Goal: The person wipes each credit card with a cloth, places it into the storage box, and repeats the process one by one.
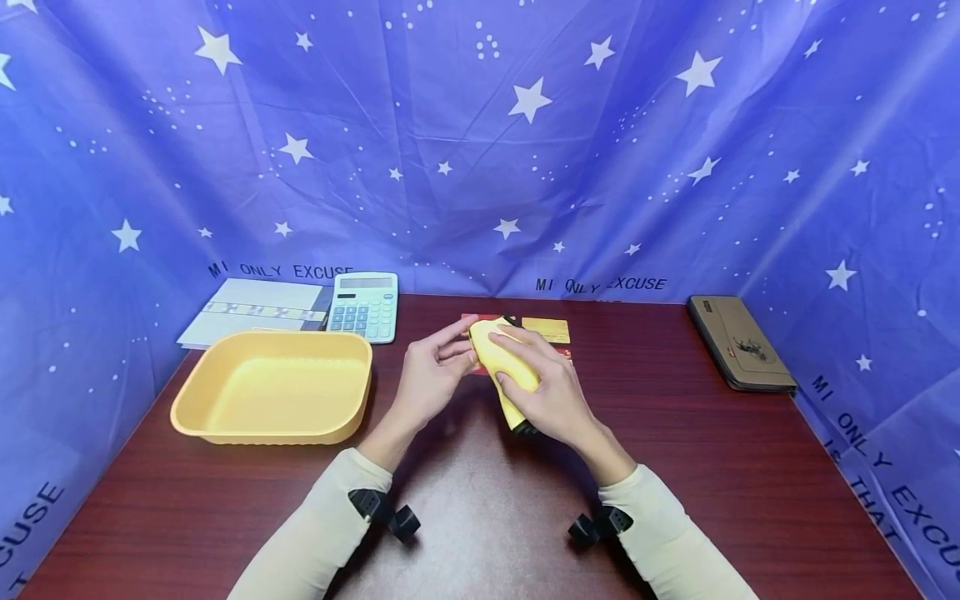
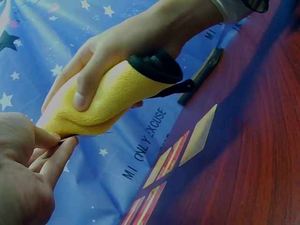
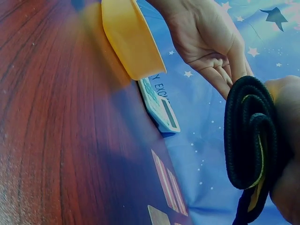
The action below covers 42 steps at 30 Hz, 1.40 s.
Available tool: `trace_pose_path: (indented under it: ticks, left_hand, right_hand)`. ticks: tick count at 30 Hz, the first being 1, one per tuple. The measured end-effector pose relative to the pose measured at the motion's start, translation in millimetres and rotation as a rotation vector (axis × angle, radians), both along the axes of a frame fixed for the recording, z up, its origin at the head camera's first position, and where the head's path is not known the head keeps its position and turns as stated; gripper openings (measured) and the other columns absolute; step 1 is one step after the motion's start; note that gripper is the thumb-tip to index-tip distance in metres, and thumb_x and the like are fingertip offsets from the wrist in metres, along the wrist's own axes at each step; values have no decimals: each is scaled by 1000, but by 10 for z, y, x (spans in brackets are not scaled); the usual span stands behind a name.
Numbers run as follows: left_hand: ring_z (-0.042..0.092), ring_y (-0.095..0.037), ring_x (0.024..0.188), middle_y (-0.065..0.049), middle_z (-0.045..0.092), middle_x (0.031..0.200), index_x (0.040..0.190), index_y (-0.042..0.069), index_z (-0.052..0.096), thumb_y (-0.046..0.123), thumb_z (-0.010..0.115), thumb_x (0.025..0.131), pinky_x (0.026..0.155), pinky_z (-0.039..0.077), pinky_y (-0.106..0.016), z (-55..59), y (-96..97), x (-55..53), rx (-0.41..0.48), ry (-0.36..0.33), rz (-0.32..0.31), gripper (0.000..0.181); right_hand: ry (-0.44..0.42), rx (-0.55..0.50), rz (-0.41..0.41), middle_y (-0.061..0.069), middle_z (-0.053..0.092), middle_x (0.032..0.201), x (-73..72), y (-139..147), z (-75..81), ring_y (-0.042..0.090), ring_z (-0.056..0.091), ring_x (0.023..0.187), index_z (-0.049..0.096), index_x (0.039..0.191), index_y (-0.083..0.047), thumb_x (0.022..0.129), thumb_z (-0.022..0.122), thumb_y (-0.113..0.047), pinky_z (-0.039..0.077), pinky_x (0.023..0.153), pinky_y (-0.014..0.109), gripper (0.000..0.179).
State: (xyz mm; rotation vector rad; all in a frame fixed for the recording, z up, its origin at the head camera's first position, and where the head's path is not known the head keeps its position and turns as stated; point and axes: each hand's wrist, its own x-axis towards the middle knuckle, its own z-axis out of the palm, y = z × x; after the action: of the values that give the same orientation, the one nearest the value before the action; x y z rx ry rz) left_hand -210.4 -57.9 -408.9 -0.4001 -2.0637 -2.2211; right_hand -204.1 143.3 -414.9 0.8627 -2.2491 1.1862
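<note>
Gripping a yellow cloth roll [image 1: 489, 354] with both hands, held up off the dark red tabletop [image 1: 645, 367]. The right hand [image 1: 555, 387] is wrapped over it, fingers and thumb spread around the roll, while the left hand [image 1: 435, 367] pinches its far-left tip between thumb and fingers. The roll's end nearest the person shows black edging [image 3: 233, 150] folded in several layers, with a black strap [image 2: 176, 88] sticking out near it.

Room-wise: just past the grip, some red cards [image 2: 173, 154] and a gold card [image 1: 546, 330] lie flat, the red ones partly hidden by the roll and hands in the head view. They're close to the tabletop's far edge, and a starry blue curtain [image 1: 420, 133] hangs right behind that.

Left of the grip is kinda tight: the rim of a yellow basin [image 1: 270, 429] is just beside the left wrist, with a calculator [image 1: 365, 308] behind it and a flat white item [image 1: 277, 296] (box or notebook, can't tell) farther left.

Right of the grip is roomier, a long run of wood before a brown case [image 1: 738, 343] near the right edge, well apart from the right hand. More wood runs back toward the person between the two sleeves [image 1: 300, 533].
</note>
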Motion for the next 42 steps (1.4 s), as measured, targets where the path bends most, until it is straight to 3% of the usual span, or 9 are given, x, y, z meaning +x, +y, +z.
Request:
trace_pose_path:
  ticks: [5, 12, 15, 20, 23, 27, 34, 42]
  left_hand:
    - [76, -10, 91, -33, 73, 112, 139, 0, 63, -11, 66, 92, 84, 66, -33, 38, -13, 3, 55, -32, -30, 49]
    - [75, -9, 90, -35, 72, 111, 136, 1, 65, -12, 65, 91, 84, 67, -33, 96, -16, 43, 62, -68, -37, 47]
    - [75, -8, 91, -35, 72, 112, 136, 0, 65, -12, 66, 91, 83, 67, -33, 117, -31, 50, 62, -63, -36, 46]
    - [75, -7, 89, -33, 73, 110, 135, 3, 67, -10, 66, 91, 84, 67, -40, 162, -79, 56, 37, -43, -36, 46]
    - [74, -8, 86, -32, 74, 109, 136, 4, 66, -9, 66, 91, 82, 68, -38, 200, -111, 62, 14, -36, -37, 46]
    - [74, -7, 84, -30, 74, 110, 136, 4, 66, -8, 66, 92, 77, 67, -28, 228, -151, 51, -28, -36, -41, 46]
    - [75, -11, 89, -27, 75, 111, 136, 4, 66, -8, 64, 92, 80, 68, -34, 215, -178, 5, -108, -42, -39, 45]
    - [76, -16, 93, -28, 74, 111, 138, 6, 64, -7, 63, 95, 86, 67, -37, 323, -351, 68, -131, -6, -36, 45]
  right_hand:
    - [35, 47, -50, 3, 63, 145, -13, 32, 17, 23, 62, 132, 68, 138, -21, 84, 80, -9, 55, 105, 36, 56]
    - [-4, -17, -49, 4, 63, 146, -63, 117, 33, 24, 60, 134, 68, 138, -20, 84, 79, -5, 45, 112, 17, 57]
    - [-4, -34, -47, 6, 64, 145, -88, 147, 45, 26, 60, 134, 68, 137, -18, 84, 79, -4, 44, 111, 15, 56]
    - [-45, -70, -68, 6, 64, 143, -117, 210, 85, 24, 60, 133, 68, 137, -18, 85, 78, -2, 44, 108, 11, 55]
    - [-76, -100, -82, 5, 64, 142, -138, 260, 104, 23, 60, 132, 68, 138, -18, 86, 78, -1, 46, 103, 8, 55]
    - [-83, -132, -98, 6, 65, 142, -184, 330, 121, 23, 59, 133, 68, 137, -16, 86, 78, 0, 45, 106, 7, 54]
    - [-80, -140, -116, 7, 66, 141, -229, 406, 126, 23, 59, 133, 69, 135, -15, 85, 78, 1, 45, 103, 5, 53]
    - [-86, -140, -127, 6, 65, 141, -253, 424, 105, 23, 59, 133, 69, 135, -17, 85, 78, 0, 44, 103, 6, 53]
